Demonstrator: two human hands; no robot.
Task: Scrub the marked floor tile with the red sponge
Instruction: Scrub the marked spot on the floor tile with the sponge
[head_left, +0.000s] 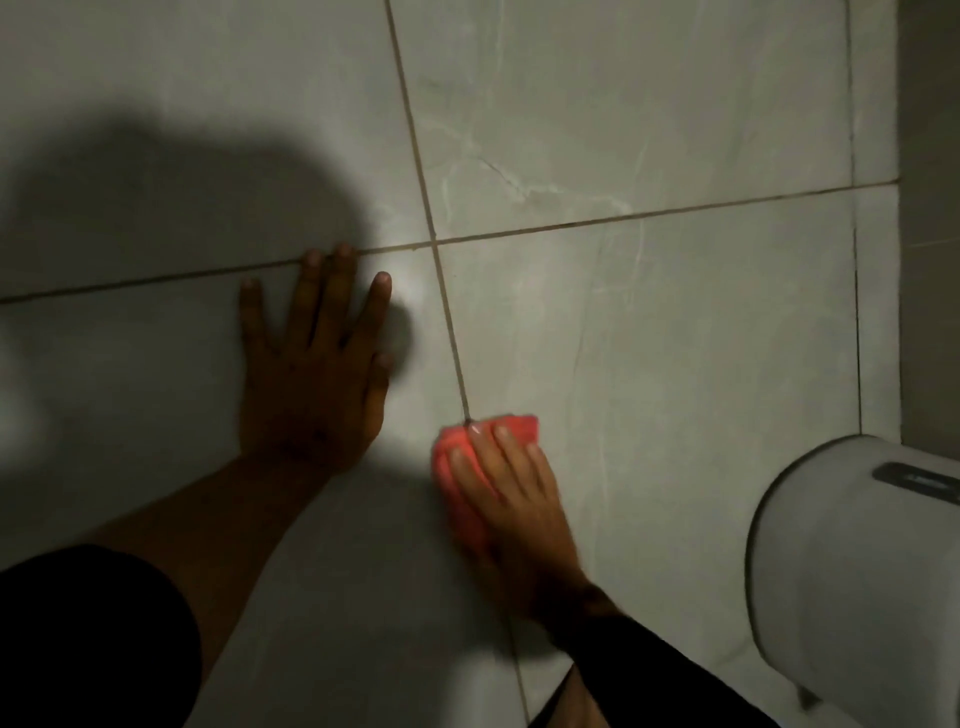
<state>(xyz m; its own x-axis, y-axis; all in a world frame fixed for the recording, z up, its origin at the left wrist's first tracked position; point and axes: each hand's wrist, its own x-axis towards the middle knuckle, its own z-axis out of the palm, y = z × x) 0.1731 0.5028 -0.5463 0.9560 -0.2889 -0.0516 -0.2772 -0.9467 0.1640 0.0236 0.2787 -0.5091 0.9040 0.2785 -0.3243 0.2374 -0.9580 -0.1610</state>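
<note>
The red sponge (462, 470) lies flat on the grey floor, straddling the grout line (454, 345) that runs from top centre down to the bottom. My right hand (519, 499) presses on top of the sponge, fingers spread over it and pointing up-left, with most of the sponge hidden underneath. The tile (675, 332) to the right of the grout line is pale with faint veining. My left hand (317, 358) rests flat on the neighbouring tile (130, 374), fingers apart, fingertips touching the horizontal grout line. No mark on any tile is visible.
A white rounded fixture (857, 571) with a dark slot fills the lower right corner. A wall or skirting (930, 208) runs down the right edge. A large dark shadow (156, 208) covers the upper left tiles.
</note>
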